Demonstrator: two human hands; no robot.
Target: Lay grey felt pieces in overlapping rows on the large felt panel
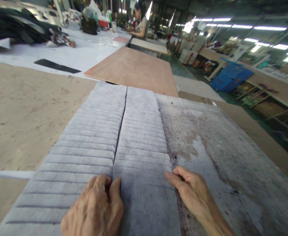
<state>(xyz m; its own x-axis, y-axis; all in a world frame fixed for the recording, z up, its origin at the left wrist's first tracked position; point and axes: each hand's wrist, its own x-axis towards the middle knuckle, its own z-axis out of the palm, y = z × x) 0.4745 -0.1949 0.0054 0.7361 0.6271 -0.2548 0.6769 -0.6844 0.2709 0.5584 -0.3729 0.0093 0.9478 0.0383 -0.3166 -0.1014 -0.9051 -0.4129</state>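
Two long rows of overlapping grey felt-like fabric pieces run away from me side by side, a left row (85,137) and a right row (144,131), with a narrow dark gap between them. The nearest fabric piece (149,209) in the right row lies over the others. My left hand (95,206) is closed at its left edge, thumb on top, knuckles over the left row. At the right edge my right hand (193,190) pinches it between thumb and forefinger. The fingertips under the edges are hidden.
A brown-stained board (222,147) lies to the right, brown paper (36,108) to the left. Beyond the rows is a plywood sheet (136,67). A dark strip (57,66) and dark cloth lie on the white table. A person (141,26) sits farther back; a blue bin (229,75) stands right.
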